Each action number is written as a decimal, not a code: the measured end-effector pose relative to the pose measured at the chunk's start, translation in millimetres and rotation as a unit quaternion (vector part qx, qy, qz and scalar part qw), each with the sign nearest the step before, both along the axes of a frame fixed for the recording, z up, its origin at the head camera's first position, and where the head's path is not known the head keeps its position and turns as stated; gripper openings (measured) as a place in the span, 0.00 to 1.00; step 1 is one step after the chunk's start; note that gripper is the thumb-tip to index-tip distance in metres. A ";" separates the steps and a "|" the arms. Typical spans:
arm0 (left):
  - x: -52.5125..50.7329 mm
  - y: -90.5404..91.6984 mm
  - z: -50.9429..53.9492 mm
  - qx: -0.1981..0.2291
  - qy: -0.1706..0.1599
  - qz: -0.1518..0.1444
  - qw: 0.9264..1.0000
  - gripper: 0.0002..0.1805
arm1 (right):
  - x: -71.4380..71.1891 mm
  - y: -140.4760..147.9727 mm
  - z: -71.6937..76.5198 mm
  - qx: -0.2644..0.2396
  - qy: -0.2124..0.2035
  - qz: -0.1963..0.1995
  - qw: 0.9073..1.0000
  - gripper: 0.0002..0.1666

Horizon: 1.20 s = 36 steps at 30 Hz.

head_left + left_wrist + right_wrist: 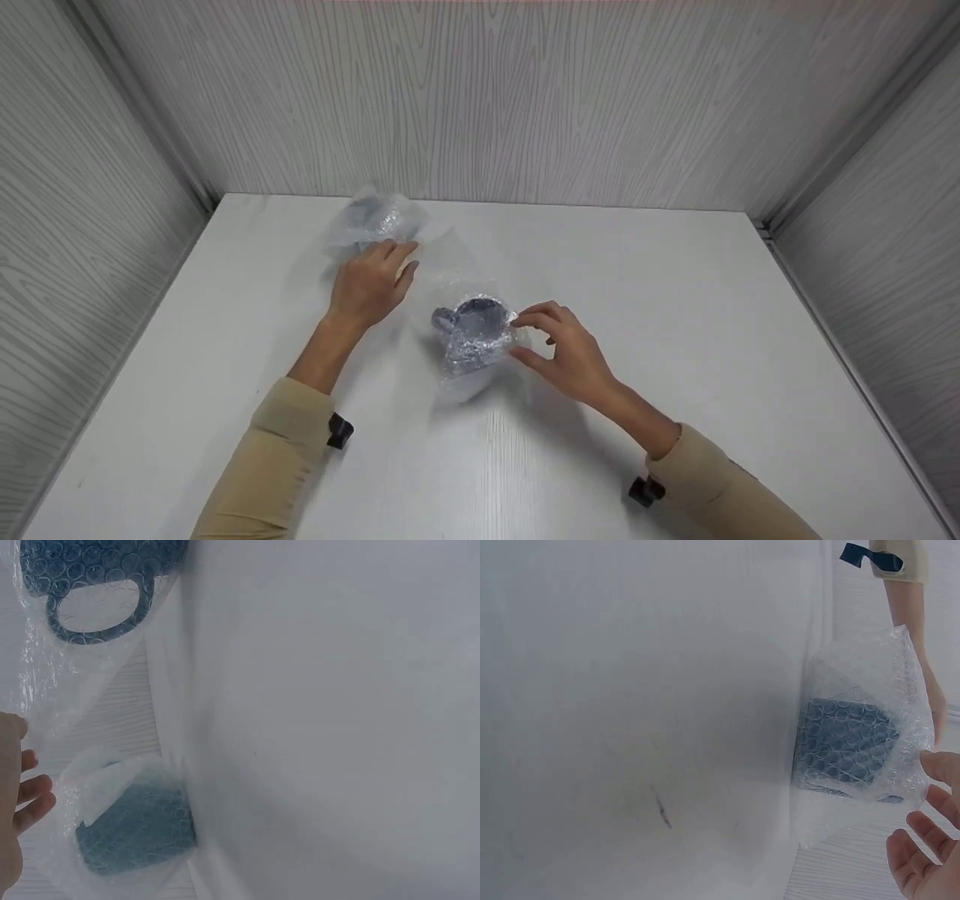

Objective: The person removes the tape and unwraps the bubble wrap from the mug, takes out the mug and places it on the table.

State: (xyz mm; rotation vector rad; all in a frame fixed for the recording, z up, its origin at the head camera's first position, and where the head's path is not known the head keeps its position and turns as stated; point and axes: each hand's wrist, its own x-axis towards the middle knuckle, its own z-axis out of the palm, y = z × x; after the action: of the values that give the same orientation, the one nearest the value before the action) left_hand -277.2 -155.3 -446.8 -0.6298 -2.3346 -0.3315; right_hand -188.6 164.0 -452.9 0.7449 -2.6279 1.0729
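A blue mug [480,322] in clear bubble wrap stands on the table, its handle toward the left. At its right side is my right hand [574,360], thumb and fingers apart and bent toward the wrap; in the right wrist view the thumb of that hand [934,840] meets the wrap's edge beside the mug [847,742]. My left hand [366,289] hovers between both wrapped items, fingers loose, just in front of a second wrapped mug [375,221]. In the left wrist view this hand [19,802] lies beside the wrap, with the handled mug [97,570] above and the other [139,829] below.
The white table [637,277] is enclosed by grey wood-grain panels [487,97] at the back and both sides. Loose bubble wrap [446,259] spreads behind the nearer mug toward the farther one. A black clip [340,431] sits at my left sleeve, another [646,491] at my right.
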 end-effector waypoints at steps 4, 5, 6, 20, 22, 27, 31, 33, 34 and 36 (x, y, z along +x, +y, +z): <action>11.6 -6.5 2.0 -0.009 0.008 -0.013 1.000 0.14 | -0.4 0.1 -0.1 0.007 0.003 0.003 1.000 0.19; 14.9 -8.3 2.5 -0.015 0.011 -0.014 1.000 0.14 | -0.5 -0.2 -0.1 0.009 0.005 0.004 1.000 0.19; 18.0 -10.0 2.7 -0.022 0.014 -0.017 1.000 0.14 | -0.6 -0.4 -0.3 0.012 0.005 0.004 1.000 0.19; 49.7 -19.0 5.0 -0.126 0.056 -0.061 0.989 0.14 | 0.2 0.6 -0.4 0.020 0.016 0.007 1.000 0.20; 53.5 -17.6 6.6 -0.136 0.061 -0.073 0.986 0.14 | 0.0 1.0 0.0 0.020 0.016 0.008 1.000 0.20; 61.3 -12.3 10.7 -0.155 0.053 -0.100 0.981 0.15 | -0.3 1.9 0.6 0.019 0.012 0.004 1.000 0.20; 65.1 -8.5 11.2 -0.163 0.034 -0.122 0.978 0.18 | 0.1 2.3 1.2 0.018 0.005 0.005 1.000 0.20; 65.9 -6.6 10.4 -0.169 0.023 -0.133 0.976 0.20 | 0.4 2.4 1.7 0.018 0.004 0.004 1.000 0.21; 66.3 -5.5 10.0 -0.172 0.018 -0.138 0.975 0.21 | 0.5 2.4 1.9 0.018 0.006 0.005 1.000 0.21; 66.6 -3.3 8.9 -0.178 0.014 -0.144 0.973 0.22 | 0.5 2.6 2.0 0.018 0.010 0.005 1.000 0.22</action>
State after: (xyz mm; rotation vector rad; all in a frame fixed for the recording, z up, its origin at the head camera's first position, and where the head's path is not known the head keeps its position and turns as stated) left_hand -210.6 -158.7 -437.8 -1.1442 -2.2937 -0.0282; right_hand -188.1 166.6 -450.9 0.7728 -2.6369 1.0172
